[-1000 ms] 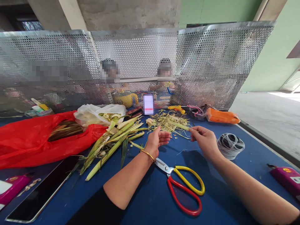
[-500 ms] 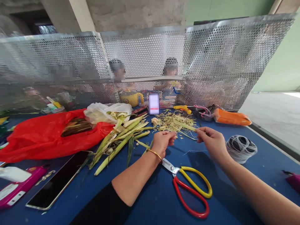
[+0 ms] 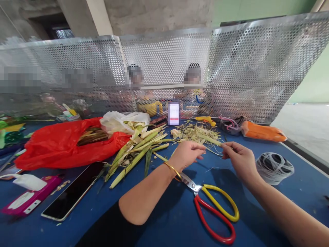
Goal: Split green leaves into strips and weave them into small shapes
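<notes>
My right hand (image 3: 238, 156) pinches the near end of a pale green corn husk strip (image 3: 212, 139). The strip points away to the left, over a heap of thin shredded husk (image 3: 197, 132). My left hand (image 3: 189, 154), with a gold bangle at the wrist, hovers just left of the strip. Its fingers are stretched forward and nothing shows in them, though the palm side is hidden. Below the hands lie scissors (image 3: 196, 188) with one red and one yellow handle, the blade tips hidden under my left wrist. Whole corn husks (image 3: 138, 149) are piled to the left.
A red plastic bag (image 3: 56, 144) and a white bag (image 3: 120, 121) lie at left, near a dark phone (image 3: 74, 192) and a pink power strip (image 3: 31, 199). Grey string (image 3: 275, 168), an orange packet (image 3: 263, 131) and a yellow glue gun (image 3: 205, 120) are at right. Perforated metal panels stand behind.
My left hand has gone from a pinch to stretched fingers and moved slightly toward the strip. My right hand still grips the husk. The whole view has shifted slightly left.
</notes>
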The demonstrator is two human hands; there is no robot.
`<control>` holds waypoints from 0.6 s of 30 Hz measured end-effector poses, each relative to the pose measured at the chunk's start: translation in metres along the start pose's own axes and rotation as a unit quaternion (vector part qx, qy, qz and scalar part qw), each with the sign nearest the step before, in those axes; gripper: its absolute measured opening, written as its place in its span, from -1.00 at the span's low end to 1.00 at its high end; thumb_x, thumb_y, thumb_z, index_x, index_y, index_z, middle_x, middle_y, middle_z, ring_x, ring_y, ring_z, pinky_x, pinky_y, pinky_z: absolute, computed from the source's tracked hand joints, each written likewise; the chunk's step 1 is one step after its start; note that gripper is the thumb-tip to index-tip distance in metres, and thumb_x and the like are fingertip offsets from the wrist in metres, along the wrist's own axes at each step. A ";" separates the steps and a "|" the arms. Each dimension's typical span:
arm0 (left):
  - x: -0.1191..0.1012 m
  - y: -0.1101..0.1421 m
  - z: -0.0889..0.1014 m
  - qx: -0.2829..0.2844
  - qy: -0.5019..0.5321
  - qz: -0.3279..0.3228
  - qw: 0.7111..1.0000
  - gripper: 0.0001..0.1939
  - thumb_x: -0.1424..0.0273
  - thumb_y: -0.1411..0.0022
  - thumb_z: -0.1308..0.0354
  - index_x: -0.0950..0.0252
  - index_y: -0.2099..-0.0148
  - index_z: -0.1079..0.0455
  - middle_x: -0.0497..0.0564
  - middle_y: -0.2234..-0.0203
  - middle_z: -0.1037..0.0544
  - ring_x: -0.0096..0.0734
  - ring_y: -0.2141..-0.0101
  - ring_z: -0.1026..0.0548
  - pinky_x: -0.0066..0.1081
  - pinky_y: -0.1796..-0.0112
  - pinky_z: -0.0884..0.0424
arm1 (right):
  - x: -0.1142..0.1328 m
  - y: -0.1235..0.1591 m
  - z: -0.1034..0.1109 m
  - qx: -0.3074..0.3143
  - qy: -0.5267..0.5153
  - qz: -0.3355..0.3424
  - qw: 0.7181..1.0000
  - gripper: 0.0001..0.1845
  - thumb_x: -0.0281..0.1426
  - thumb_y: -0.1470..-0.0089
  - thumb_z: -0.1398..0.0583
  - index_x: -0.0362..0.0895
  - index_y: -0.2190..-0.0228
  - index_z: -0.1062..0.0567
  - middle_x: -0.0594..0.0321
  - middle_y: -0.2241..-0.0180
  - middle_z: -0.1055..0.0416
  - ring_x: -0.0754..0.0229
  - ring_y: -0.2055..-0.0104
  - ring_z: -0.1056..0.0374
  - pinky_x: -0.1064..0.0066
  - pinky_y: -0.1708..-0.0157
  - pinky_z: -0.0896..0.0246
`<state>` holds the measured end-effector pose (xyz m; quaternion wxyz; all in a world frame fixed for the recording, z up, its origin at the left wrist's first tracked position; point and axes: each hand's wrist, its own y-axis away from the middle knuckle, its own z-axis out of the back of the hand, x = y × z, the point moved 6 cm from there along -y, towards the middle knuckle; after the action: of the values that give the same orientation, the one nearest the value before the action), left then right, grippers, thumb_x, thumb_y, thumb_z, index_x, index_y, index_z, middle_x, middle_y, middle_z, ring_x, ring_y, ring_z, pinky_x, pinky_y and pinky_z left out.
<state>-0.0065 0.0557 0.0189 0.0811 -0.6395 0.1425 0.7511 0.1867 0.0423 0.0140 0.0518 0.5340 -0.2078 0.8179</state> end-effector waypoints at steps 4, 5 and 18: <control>-0.024 0.013 0.092 -0.237 -0.245 -0.097 0.935 -0.86 0.54 -0.02 -0.21 0.20 0.45 -0.55 0.12 0.31 -0.59 -0.03 0.01 -0.42 -0.21 -0.01 -0.27 | 0.002 0.003 -0.004 0.016 -0.002 0.008 1.000 -0.68 -0.13 0.10 -0.20 -0.12 0.61 -0.45 0.31 0.71 -0.33 0.24 0.61 -0.23 0.40 0.54 -0.12; -0.020 0.015 0.112 -0.258 -0.275 -0.081 0.923 -0.85 0.57 -0.01 -0.20 0.22 0.48 -0.53 0.16 0.30 -0.58 0.06 -0.05 -0.36 -0.12 -0.07 -0.18 | 0.001 0.003 -0.006 0.018 -0.003 0.009 1.000 -0.68 -0.13 0.10 -0.20 -0.12 0.62 -0.45 0.32 0.71 -0.32 0.24 0.61 -0.23 0.41 0.55 -0.11; 0.053 0.015 0.146 -0.181 -0.445 -0.058 0.875 -0.77 0.25 -0.09 -0.18 0.30 0.48 -0.45 0.36 0.31 -0.52 0.19 -0.06 -0.29 -0.01 -0.12 -0.01 | -0.006 0.008 -0.016 0.049 0.013 -0.003 0.999 -0.69 -0.11 0.10 -0.18 -0.11 0.60 -0.44 0.33 0.70 -0.32 0.23 0.60 -0.24 0.40 0.51 -0.11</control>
<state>-0.1568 0.0848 -0.0105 0.0625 -0.2486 -0.0845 0.9629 0.1732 0.0428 0.0004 0.0311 0.5255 -0.1652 0.8340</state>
